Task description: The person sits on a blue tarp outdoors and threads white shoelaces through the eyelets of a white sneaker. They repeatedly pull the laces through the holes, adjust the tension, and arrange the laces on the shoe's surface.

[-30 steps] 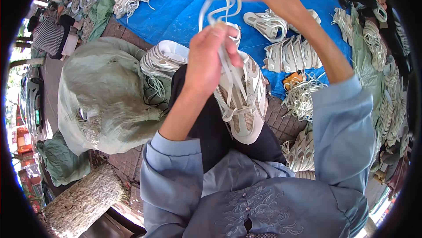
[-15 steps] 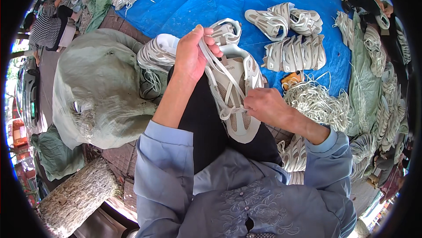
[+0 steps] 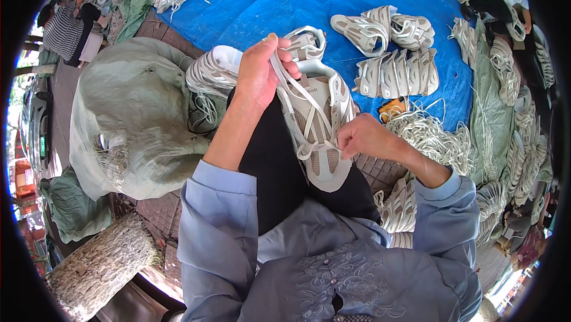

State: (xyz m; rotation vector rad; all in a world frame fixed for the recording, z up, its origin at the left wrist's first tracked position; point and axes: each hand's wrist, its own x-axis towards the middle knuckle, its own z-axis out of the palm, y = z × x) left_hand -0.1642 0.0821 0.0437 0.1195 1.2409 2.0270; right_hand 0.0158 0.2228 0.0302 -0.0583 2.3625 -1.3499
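Note:
A beige and white shoe upper (image 3: 324, 170) lies across my dark-trousered lap, toe toward me. A flat white shoelace (image 3: 303, 93) runs through its lower eyelets and crosses over the tongue. My left hand (image 3: 262, 72) is raised by the collar, closed on the long loose part of the lace, which it holds taut. At the right eyelet edge near the toe, my right hand (image 3: 363, 136) is pinched on the lace; its fingertips partly hide the exact grip.
A blue tarp (image 3: 256, 10) spreads ahead with stacked shoe uppers (image 3: 397, 73). Loose white laces (image 3: 437, 140) are heaped at right. A big pale sack (image 3: 131, 120) bulges at left, behind a stone block (image 3: 104, 265). More uppers (image 3: 214, 69) sit beyond my left forearm.
My right hand has shifted slightly right and down, off the lace crossing to the upper's edge. My left hand stays nearly still with the lace.

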